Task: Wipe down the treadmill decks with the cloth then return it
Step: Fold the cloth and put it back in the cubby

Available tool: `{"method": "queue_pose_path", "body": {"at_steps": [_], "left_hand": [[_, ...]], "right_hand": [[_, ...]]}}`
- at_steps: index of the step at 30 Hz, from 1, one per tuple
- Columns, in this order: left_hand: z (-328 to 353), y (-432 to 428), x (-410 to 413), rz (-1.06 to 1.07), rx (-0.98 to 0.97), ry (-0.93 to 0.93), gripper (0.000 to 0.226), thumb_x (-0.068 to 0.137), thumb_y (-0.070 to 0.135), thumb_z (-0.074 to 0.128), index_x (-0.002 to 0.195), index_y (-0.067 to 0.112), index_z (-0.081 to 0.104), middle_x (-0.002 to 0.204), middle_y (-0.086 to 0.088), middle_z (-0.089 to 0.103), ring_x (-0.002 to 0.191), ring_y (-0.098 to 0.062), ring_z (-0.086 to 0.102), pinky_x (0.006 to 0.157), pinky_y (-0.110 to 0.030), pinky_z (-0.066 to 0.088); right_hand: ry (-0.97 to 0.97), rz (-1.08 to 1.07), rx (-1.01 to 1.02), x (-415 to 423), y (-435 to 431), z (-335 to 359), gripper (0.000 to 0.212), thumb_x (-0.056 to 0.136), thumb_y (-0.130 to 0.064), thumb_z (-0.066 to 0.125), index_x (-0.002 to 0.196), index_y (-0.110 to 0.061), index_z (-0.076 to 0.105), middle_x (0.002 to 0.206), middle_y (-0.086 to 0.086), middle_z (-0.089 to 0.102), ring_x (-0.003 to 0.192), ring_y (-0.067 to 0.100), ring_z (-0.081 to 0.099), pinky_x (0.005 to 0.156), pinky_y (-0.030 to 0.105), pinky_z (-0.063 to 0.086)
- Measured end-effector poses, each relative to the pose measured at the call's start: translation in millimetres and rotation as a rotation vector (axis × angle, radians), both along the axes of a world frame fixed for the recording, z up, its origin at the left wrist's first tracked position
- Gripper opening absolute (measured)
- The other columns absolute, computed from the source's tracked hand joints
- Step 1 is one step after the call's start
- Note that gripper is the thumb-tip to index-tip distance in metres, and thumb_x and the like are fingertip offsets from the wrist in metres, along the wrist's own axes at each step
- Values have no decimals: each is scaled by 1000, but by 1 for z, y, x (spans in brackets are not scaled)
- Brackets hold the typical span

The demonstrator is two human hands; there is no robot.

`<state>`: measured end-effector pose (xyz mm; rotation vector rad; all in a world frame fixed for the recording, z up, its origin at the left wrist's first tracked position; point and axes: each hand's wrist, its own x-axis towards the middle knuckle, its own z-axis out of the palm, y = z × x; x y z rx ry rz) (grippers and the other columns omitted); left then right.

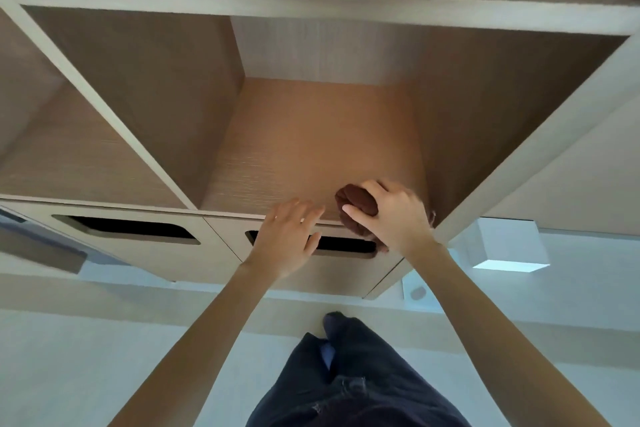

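A dark brown cloth [356,204], bunched into a ball, lies at the front edge of the middle open shelf compartment [311,135] of a wooden cabinet. My right hand [394,215] grips the cloth from above, fingers and thumb curled round it. My left hand [287,239] hovers just left of it with fingers spread and relaxed, over the cabinet's front edge and holding nothing. No treadmill is in view.
Below the shelf are two drawer fronts with dark cut-out handles [131,229] [346,246]. Another open compartment [69,149] lies to the left. A white box [509,250] stands on the pale floor at right. My dark trouser legs [346,374] are below.
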<state>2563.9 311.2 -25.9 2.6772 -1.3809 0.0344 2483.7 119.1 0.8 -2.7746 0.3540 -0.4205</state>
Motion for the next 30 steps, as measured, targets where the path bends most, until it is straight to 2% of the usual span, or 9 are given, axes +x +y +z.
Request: {"method": "queue_pose_path", "body": {"at_steps": [3,6,10,14,18,21,24,27,30], "left_hand": [[-8,-4,18,27,7,11,43,89,26,56,129,11,53,124,-13,57,117,-35,52,96,-46,42],[-19,-9,31,39,21,15,46,92,31,51,134,12,48,132,-14,51,120,-34,49,98,-46,40],[-43,-16,46,55,144,60,54,98,43,30,145,18,29,153,-11,25,139,-30,24,113,-46,21],[-66,-21,49,42,220,64,62,97,52,13,150,22,5,158,-7,0,145,-27,-5,117,-47,0],[-65,-23,54,-6,162,86,64,94,52,8,149,19,14,158,-7,8,145,-27,-1,118,-46,0],[-62,-23,58,-5,95,168,56,99,46,23,149,22,17,158,-1,7,145,-19,-3,118,-40,-5],[-53,-28,67,13,28,303,55,98,39,37,148,21,23,157,1,15,145,-14,4,119,-36,1],[-45,-37,65,3,17,318,59,97,40,39,149,22,17,156,0,20,143,-17,15,118,-37,11],[-42,-47,55,-33,-61,334,68,94,41,47,150,23,11,157,1,14,141,-20,20,115,-39,21]], "right_hand": [[75,-17,11,34,-8,-8,42,85,-53,58,115,-23,62,105,3,62,97,27,58,80,35,43],[320,-44,-31,53,-19,-26,56,90,-56,48,138,-28,42,131,6,47,120,28,43,98,42,36],[380,-76,6,43,-30,-43,72,87,-51,55,148,-34,21,145,9,29,126,31,32,103,46,30],[281,-125,151,17,-38,-49,69,88,-48,57,147,-34,24,144,8,33,125,29,34,103,46,31],[300,-102,251,7,-42,-48,60,93,-40,52,147,-33,27,140,2,40,123,24,37,105,46,31],[331,-91,281,6,-45,-45,57,94,-39,51,146,-35,27,141,-2,40,126,21,36,107,48,29],[224,-117,286,7,-48,-39,55,91,-32,59,142,-25,40,138,2,45,127,22,39,106,45,30],[72,-115,267,12,-50,-31,50,86,-21,67,134,-16,52,134,3,51,123,23,46,101,41,35],[86,-27,239,17,-52,-28,45,84,-14,69,128,-15,58,135,1,52,116,19,53,102,38,40]]}}
